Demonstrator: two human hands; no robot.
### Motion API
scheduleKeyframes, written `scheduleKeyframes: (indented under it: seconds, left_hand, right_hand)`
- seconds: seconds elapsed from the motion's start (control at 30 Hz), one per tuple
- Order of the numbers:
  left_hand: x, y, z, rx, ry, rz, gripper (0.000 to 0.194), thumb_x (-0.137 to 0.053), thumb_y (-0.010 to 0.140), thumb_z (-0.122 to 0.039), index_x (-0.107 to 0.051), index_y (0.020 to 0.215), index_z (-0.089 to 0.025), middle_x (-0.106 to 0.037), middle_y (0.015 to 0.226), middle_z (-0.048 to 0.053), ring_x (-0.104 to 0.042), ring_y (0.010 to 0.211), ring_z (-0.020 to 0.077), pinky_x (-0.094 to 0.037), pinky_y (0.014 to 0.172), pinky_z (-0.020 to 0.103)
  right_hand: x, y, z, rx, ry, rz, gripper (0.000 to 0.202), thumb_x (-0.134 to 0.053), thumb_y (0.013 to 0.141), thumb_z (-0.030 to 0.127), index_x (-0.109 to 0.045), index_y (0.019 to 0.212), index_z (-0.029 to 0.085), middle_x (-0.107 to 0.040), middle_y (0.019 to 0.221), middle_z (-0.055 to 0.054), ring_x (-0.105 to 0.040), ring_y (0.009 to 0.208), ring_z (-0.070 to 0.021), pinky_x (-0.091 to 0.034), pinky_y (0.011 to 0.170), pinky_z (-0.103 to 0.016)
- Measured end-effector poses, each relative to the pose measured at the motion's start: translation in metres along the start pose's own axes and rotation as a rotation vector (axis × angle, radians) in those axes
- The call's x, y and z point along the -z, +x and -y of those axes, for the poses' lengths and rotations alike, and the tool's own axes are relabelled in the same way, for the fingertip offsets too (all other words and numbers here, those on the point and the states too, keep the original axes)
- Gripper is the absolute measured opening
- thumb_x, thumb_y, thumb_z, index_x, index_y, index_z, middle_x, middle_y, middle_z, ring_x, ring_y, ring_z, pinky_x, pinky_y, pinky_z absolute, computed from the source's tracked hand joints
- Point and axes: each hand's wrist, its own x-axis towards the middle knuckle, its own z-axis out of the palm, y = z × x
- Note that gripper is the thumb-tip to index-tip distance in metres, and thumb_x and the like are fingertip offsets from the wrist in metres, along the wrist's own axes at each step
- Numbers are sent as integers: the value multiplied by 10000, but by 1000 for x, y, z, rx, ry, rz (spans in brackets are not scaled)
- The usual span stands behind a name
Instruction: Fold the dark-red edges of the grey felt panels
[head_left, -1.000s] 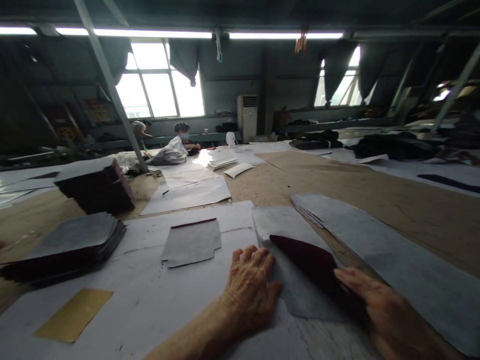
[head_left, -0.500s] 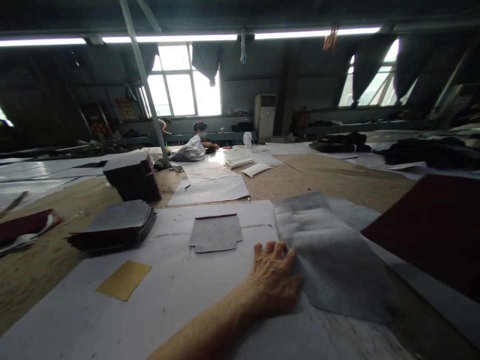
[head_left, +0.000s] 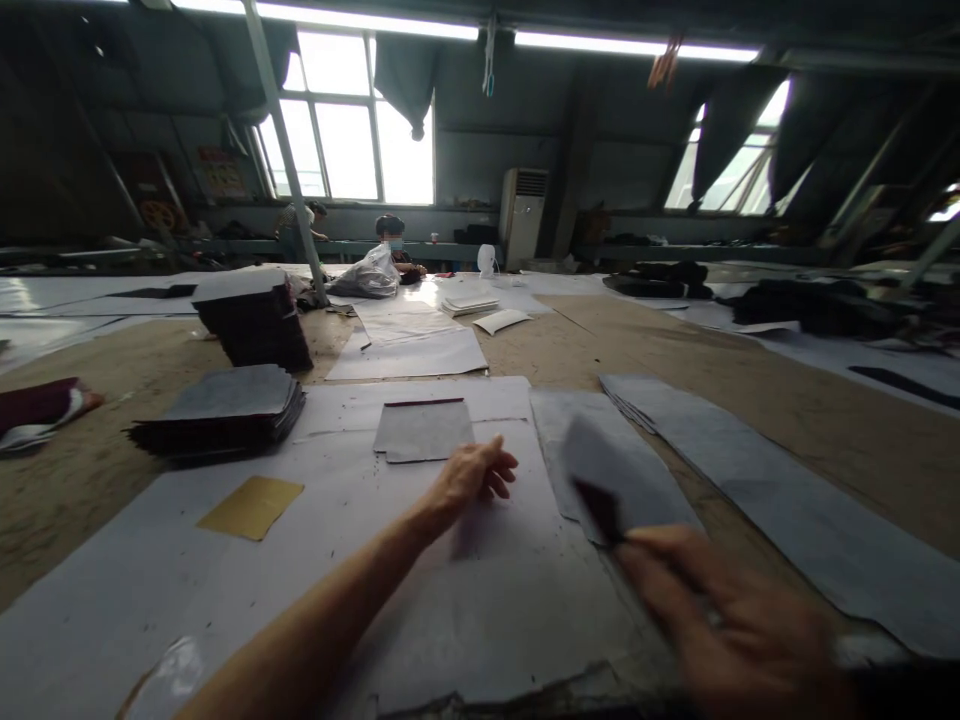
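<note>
My left hand (head_left: 474, 476) hovers over the white sheet (head_left: 360, 560), its fingers slightly curled and apart, with nothing in them. It is at the lower right corner of a notched grey piece (head_left: 422, 430) with a dark red top edge. At the lower right my right hand (head_left: 720, 600), blurred, pinches a small dark piece (head_left: 598, 507) by its corner. That piece is tilted up above a grey panel (head_left: 630, 440) lying on the table. A yellow square (head_left: 251, 506) lies to the left on the white sheet.
Stacks of grey and dark red pieces (head_left: 217, 410) (head_left: 255, 325) stand at the left. Long grey strips (head_left: 795, 510) lie at the right. Clear plastic (head_left: 176, 675) is at the lower left. Farther back are white sheets (head_left: 409, 352), a metal pole (head_left: 283, 150) and a masked person (head_left: 391, 240).
My left hand has left the grey panel and moved left and up. My right hand has come into view with the small dark piece. The large dark red piece at the right is gone.
</note>
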Motion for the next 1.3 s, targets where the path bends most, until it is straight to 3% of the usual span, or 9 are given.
scheduleKeyframes:
  seconds: [0.07, 0.17, 0.3, 0.37, 0.47, 0.6, 0.73, 1.13, 1.3]
  left_hand:
    - [25, -14, 9, 73, -25, 78, 624, -217, 858, -531, -603, 992, -58, -643, 822, 112, -594, 655, 164, -445, 574, 267]
    - [52, -36, 16, 157, 2, 171, 473, -514, 719, -523, -652, 890, -103, -640, 759, 63, -572, 653, 157, -413, 557, 240]
    - [57, -55, 16, 191, 92, 158, 433, -720, 504, -273, -641, 920, -184, -595, 749, -11, -519, 662, 130, -385, 560, 209]
    - [51, -60, 17, 186, 138, 87, 420, -705, 493, -201, -632, 906, -188, -560, 743, -19, -491, 665, 126, -379, 564, 210]
    - [43, -65, 18, 148, 175, 1, 319, -676, 525, -146, -650, 840, -193, -534, 758, -15, -480, 688, 129, -395, 610, 229]
    - [39, -69, 22, 83, 166, -57, 269, -669, 572, -100, -681, 813, -219, -531, 819, -4, -505, 753, 139, -432, 690, 264]
    - [37, -74, 24, 3, 148, -90, 296, -680, 594, -62, -690, 828, -243, -537, 880, -6, -513, 849, 143, -435, 795, 295]
    - [37, -77, 39, -578, 443, -92, 283, -410, 815, -31, -642, 898, -170, -555, 766, 35, -458, 724, 140, -406, 688, 300]
    - [37, -78, 40, -622, 492, -61, 305, -371, 799, 2, -620, 893, -147, -531, 790, 52, -432, 718, 143, -416, 674, 285]
  right_hand:
    - [-42, -7, 22, 167, 132, 93, 145, -446, 836, 163, -567, 760, 188, -562, 664, -20, -539, 622, -127, -423, 549, -216]
    - [-104, -27, 56, 399, 27, -21, 214, -415, 758, 31, -496, 614, 167, -486, 547, -13, -459, 529, -134, -314, 475, -251]
    - [-139, -42, 84, 434, -18, -204, 236, -404, 787, 57, -486, 589, 155, -437, 481, -6, -405, 471, -127, -237, 440, -250]
    - [-133, -37, 83, 399, 95, -166, 266, -438, 828, 182, -475, 565, 168, -445, 484, -6, -416, 470, -128, -254, 425, -248]
    - [-110, -14, 58, 314, 248, 76, 211, -447, 837, 221, -545, 655, 176, -558, 637, -35, -508, 587, -136, -394, 507, -237]
    - [-90, 26, 7, 228, -45, 265, 218, -577, 754, 127, -611, 969, 123, -623, 928, -102, -548, 869, -217, -487, 737, -341]
    - [-93, 45, -20, 285, -105, 417, 279, -647, 700, 76, -625, 976, 116, -629, 916, -88, -536, 879, -213, -494, 760, -352]
    - [-92, 33, -30, 522, -109, 304, 266, -390, 874, 74, -642, 948, 115, -612, 801, -81, -515, 787, -171, -475, 688, -310]
    - [-90, 31, -30, 603, -177, 366, 250, -410, 876, 96, -616, 1014, 70, -622, 844, -97, -527, 838, -206, -477, 742, -370]
